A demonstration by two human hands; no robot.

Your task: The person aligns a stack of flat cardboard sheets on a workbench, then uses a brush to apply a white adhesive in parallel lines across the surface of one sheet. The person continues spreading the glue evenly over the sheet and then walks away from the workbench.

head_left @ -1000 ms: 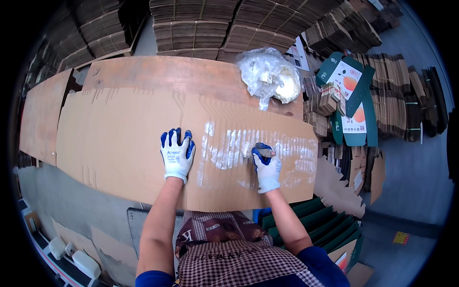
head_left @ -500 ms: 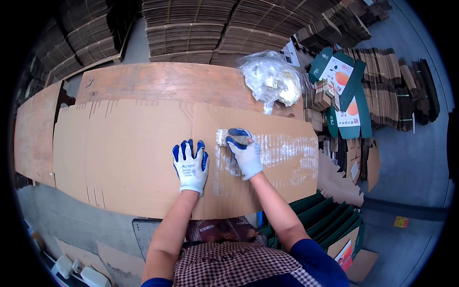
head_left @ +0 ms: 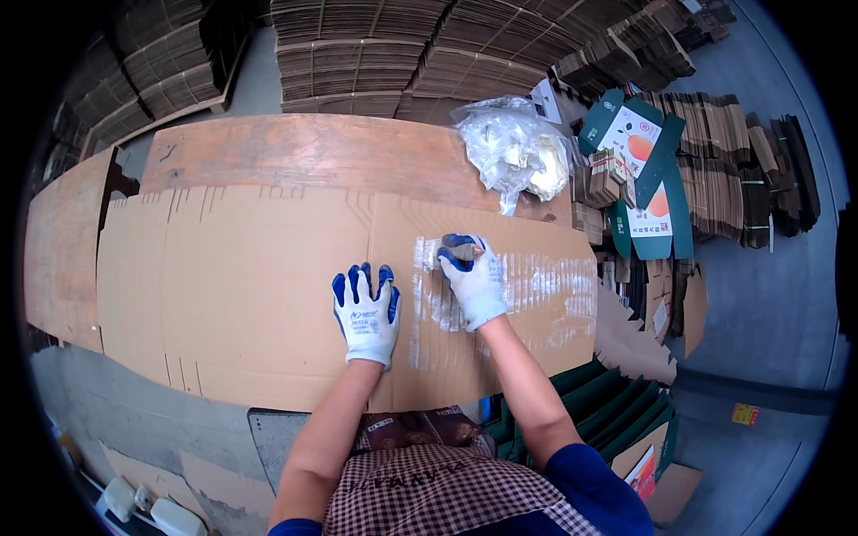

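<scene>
Reddish-brown wooden worktable [head_left: 304,147], bare along its far side. On top, overlapping tan corrugated cardboard sheets [head_left: 241,286]: smooth and plain at left, fanned into narrow stepped strips at right. Over those strips, a broad band of white paste [head_left: 550,286], probably glue. Already coated, by the look of it: the middle of the fanned part, from near the right edge to just left of the right hand. Patchy toward the near side, so likely not an even layer. Without white: the strips along the far edge and much of the near edge. Final extent of the coat: cannot tell.

Next in size, at the far right of the worktable, a crumpled clear plastic bag [head_left: 487,147] around a pale lump [head_left: 547,183].

Smaller, both hands in white gloves with blue fingers. Left hand [head_left: 368,317]: flat on the cardboard just left of the white band, fingers spread, nothing in grasp. Right hand [head_left: 474,281]: over the band's far left part, fingers curled round a small grey-brown applicator [head_left: 465,253], perhaps a brush; bristles or blade, cannot tell.
</scene>
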